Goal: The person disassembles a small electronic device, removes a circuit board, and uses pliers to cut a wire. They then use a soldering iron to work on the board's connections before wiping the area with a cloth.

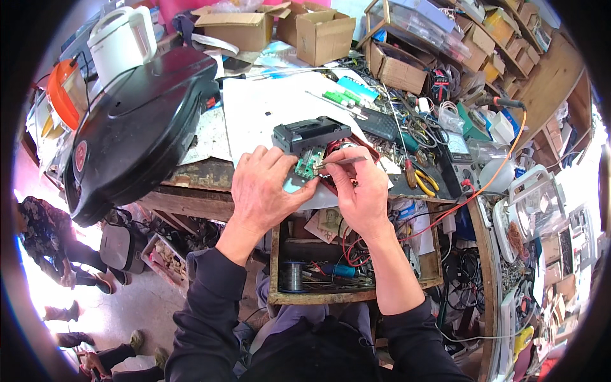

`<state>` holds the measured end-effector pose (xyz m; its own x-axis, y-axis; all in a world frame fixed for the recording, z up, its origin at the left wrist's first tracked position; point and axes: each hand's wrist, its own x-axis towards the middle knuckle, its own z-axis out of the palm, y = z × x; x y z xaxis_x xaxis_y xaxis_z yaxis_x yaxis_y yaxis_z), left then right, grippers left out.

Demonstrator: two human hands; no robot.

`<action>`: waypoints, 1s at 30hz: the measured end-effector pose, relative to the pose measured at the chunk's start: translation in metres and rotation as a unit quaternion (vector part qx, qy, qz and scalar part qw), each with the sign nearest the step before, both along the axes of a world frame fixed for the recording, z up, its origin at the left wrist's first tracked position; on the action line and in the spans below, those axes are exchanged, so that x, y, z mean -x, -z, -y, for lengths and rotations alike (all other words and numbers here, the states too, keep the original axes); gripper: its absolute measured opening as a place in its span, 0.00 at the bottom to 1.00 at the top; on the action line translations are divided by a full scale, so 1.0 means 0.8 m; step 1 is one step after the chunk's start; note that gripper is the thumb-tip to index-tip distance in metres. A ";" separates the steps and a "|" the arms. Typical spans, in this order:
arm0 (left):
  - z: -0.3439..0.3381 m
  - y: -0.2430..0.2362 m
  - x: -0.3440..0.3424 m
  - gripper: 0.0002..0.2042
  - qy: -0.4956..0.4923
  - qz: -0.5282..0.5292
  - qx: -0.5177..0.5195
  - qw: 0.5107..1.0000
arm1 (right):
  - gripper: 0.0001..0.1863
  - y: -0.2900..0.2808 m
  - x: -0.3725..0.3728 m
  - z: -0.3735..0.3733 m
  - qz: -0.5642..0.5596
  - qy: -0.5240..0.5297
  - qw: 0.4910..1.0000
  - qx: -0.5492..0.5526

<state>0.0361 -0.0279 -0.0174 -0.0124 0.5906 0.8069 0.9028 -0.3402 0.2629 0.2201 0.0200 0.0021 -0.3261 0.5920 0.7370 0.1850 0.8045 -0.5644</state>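
Note:
On the workbench's white sheet [251,108] lies a small green circuit board [308,163] with its components facing up. My left hand [264,188] steadies it, thumb at the near edge and fingers at the far left. My right hand [359,191] pinches slim metal tweezers [344,163], whose tip reaches the board's right side. Just beyond the board is a black plastic housing [312,132]. A dark red casing [371,148] sits partly hidden behind my right hand.
An open drawer [356,295] below holds a solder spool [293,277] and tools. A large black lidded appliance [137,121] stands left. Pliers [425,183], a screwdriver [410,173] and a multimeter [456,145] lie right. An orange cable [507,159] arcs past. People stand lower left.

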 end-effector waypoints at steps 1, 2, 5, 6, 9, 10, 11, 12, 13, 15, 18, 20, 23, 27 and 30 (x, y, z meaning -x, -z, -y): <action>0.000 0.000 0.000 0.16 0.001 0.001 0.000 1.000 | 0.08 -0.001 0.000 0.000 -0.005 -0.002 1.000 0.001; -0.001 0.000 0.000 0.16 0.001 0.002 -0.001 1.000 | 0.08 -0.001 0.000 0.000 -0.009 -0.004 1.000 0.003; -0.001 -0.001 0.000 0.15 0.003 0.002 -0.003 1.000 | 0.08 0.000 -0.002 -0.002 0.006 0.001 1.000 -0.010; 0.000 -0.001 0.000 0.15 0.003 0.002 -0.004 1.000 | 0.08 0.002 -0.002 -0.003 -0.001 0.001 1.000 -0.005; 0.001 -0.002 -0.001 0.15 0.000 -0.002 -0.002 1.000 | 0.08 0.005 -0.002 -0.005 -0.015 0.001 1.000 0.000; 0.000 -0.002 -0.001 0.15 0.000 -0.003 -0.003 1.000 | 0.08 0.002 -0.002 -0.005 -0.015 0.002 1.000 -0.004; 0.000 -0.001 0.000 0.16 0.000 -0.003 -0.004 1.000 | 0.08 0.000 -0.003 -0.004 -0.015 0.004 1.000 -0.008; -0.001 -0.001 0.000 0.16 0.001 -0.003 -0.005 1.000 | 0.07 -0.001 -0.002 -0.003 -0.014 0.003 1.000 -0.010; -0.001 0.000 0.000 0.16 -0.002 -0.002 -0.001 1.000 | 0.07 -0.001 -0.001 -0.001 -0.014 0.001 1.000 -0.012; -0.001 0.001 0.000 0.17 -0.009 -0.001 0.006 1.000 | 0.06 -0.001 0.000 0.000 -0.010 -0.003 1.000 -0.013; -0.001 0.000 -0.001 0.17 -0.003 0.003 0.000 1.000 | 0.06 0.002 0.001 -0.002 -0.001 -0.006 1.000 -0.021; -0.001 -0.001 0.000 0.16 0.000 0.000 0.000 1.000 | 0.06 0.002 0.001 -0.003 0.000 0.000 0.999 -0.037; 0.001 -0.002 0.000 0.16 0.002 -0.001 0.002 1.000 | 0.07 0.001 0.002 -0.003 0.006 0.007 0.998 -0.060; -0.001 0.001 0.000 0.17 -0.003 0.006 0.004 1.000 | 0.07 0.003 0.001 -0.003 -0.012 -0.002 1.000 0.008; -0.001 0.000 -0.001 0.17 -0.005 0.003 -0.002 1.000 | 0.07 0.006 0.003 -0.004 -0.022 0.003 1.000 -0.004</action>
